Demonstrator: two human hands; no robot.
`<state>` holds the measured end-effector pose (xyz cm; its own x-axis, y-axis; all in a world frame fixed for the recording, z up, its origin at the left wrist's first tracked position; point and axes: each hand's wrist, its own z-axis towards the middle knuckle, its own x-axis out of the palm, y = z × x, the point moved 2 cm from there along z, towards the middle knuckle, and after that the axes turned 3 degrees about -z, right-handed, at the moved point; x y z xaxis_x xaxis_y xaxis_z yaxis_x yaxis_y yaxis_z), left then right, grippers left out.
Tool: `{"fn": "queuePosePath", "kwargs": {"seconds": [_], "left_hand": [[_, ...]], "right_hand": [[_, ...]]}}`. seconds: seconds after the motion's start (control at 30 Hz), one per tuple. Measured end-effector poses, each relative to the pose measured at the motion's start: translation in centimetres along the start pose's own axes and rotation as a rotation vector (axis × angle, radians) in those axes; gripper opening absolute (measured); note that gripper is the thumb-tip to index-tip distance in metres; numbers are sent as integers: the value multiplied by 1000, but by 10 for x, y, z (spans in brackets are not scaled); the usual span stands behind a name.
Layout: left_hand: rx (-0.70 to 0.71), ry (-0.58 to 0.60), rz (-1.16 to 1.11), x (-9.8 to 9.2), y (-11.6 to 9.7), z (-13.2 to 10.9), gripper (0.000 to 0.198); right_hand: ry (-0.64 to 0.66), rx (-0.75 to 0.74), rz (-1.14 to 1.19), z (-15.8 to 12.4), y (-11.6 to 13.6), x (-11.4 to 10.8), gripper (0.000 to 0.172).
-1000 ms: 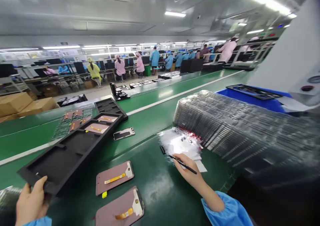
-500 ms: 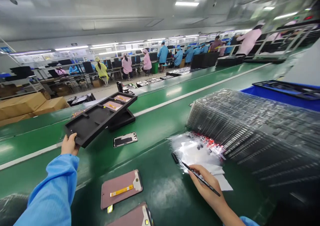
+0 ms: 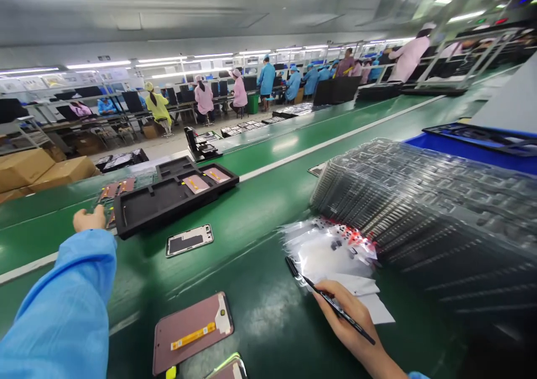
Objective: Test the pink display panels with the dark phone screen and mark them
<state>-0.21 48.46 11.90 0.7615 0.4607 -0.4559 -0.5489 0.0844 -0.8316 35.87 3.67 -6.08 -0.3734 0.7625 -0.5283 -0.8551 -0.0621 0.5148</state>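
My left hand (image 3: 90, 219) is off to the left with its fingers apart. It is just beside the end of a black foam tray (image 3: 142, 214) that holds two phone screens. Next to it, partly hidden, is a clear tray with several reddish screens (image 3: 111, 190). My right hand (image 3: 346, 312) grips a slim black marker pen (image 3: 348, 320), its tip pointing at a black cap (image 3: 291, 266) by the plastic bags (image 3: 319, 250). Between the hands lies a brown-backed phone screen (image 3: 193, 334) with a yellow flex cable. Behind it is a white-and-black phone panel (image 3: 189, 240).
Stacked clear plastic trays (image 3: 403, 200) fill the right side, with a blue bin (image 3: 474, 155) behind. Another screen (image 3: 230, 368) is cut off at the bottom edge. A green conveyor (image 3: 285, 150) crosses beyond, and several people in coloured smocks work at far benches.
My left hand has let go of the black tray, which was tilted up and now lies lower on the other tray. The pen tip has moved slightly closer to the cap. The view has shifted.
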Motion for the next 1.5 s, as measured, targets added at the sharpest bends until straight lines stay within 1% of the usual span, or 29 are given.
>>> {"fn": "queuePosePath", "kwargs": {"seconds": [0.07, 0.1, 0.13, 0.17, 0.2, 0.27, 0.3, 0.33, 0.37, 0.4, 0.43, 0.47, 0.5, 0.53, 0.6, 0.73, 0.87, 1.0, 1.03, 1.13, 1.27, 1.4, 1.5], "left_hand": [[43, 1, 67, 7, -13, -11, 43], [101, 45, 83, 16, -21, -23, 45], [186, 127, 87, 27, -30, -41, 44], [291, 238, 81, 41, -39, -64, 41], [418, 386, 67, 55, -47, -93, 33], [654, 742, 39, 85, -60, -163, 19], [756, 905, 24, 98, -63, -200, 14], [844, 1027, 8, 110, -65, -235, 14], [967, 1159, -8, 120, -65, -267, 21], [1226, 1266, -1, 128, -65, -298, 34], [1416, 1267, 25, 135, -63, -322, 40], [1531, 1257, 54, 142, -61, -341, 41], [1601, 1244, 73, 147, -59, -354, 39], [1626, 1224, 91, 151, -57, -363, 35], [1628, 1208, 113, 156, -54, -372, 28], [1673, 1185, 159, 156, -53, -372, 24], [1755, 1182, 192, 154, -56, -372, 21], [1862, 1183, 195, 148, -59, -376, 14], [1896, 1184, 186, 145, -60, -377, 12], [1979, 1160, 158, 130, -62, -378, 17], [2029, 1104, 120, 108, -67, -373, 21], [2057, 1057, 80, 91, -80, -374, 25], [2056, 1069, 23, 79, -95, -383, 24]], "right_hand": [[18, 2, 34, 2, 3, 0, 12], [30, 18, 45, 2, 4, 0, 12], [42, 43, 51, 2, 4, 1, 12], [53, 70, 52, 2, 4, 1, 11], [62, 91, 52, 2, 4, 2, 10], [76, 104, 47, 1, 3, 3, 13], [83, 100, 43, 0, 3, 3, 15], [91, 93, 38, -1, 3, 3, 17], [100, 86, 33, -1, 3, 3, 18], [109, 78, 29, -1, 4, 3, 18], [119, 69, 24, 0, 5, 3, 17], [129, 61, 19, 0, 6, 3, 16], [141, 53, 14, 1, 7, 3, 16], [153, 47, 9, 2, 8, 3, 16], [178, 42, -2, 3, 9, 3, 17], [213, 36, -22, 7, 10, 6, 19], [241, -4, -28, 10, 10, 9, 23], [237, -69, -29, 13, 13, 10, 34], [233, -87, -33, 13, 14, 10, 38], [239, -127, -61, 12, 19, 10, 46], [252, -166, -64, 10, 25, 9, 49], [129, -212, -61, 6, 36, 8, 51], [40, -184, -95, 1, 43, 6, 50]]}}
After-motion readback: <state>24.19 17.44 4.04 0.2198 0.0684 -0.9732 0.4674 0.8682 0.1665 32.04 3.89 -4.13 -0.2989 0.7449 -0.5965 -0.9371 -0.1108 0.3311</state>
